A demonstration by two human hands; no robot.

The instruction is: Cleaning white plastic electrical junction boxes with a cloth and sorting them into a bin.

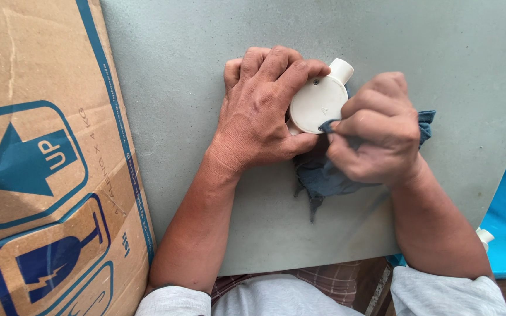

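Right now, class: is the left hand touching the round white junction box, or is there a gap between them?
Touching. The head view shows the left hand wrapped around the white junction box, fingers lying over its upper rim and thumb pressed beneath it.

Materials I see on the bench.
Round white smooth plastic junction box (318,104); soft blue-grey cloth rag (323,172); matt grey speckled tabletop (206,88); brown printed cardboard box (42,158).

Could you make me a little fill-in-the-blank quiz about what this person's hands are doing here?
1. The left hand holds a round white junction box against a ____ board.
2. The right hand presses a blue-grey ____ to the box's lid.
3. To the person's left lies a flattened ____ box with blue printed symbols.

Missing words: grey; cloth; cardboard
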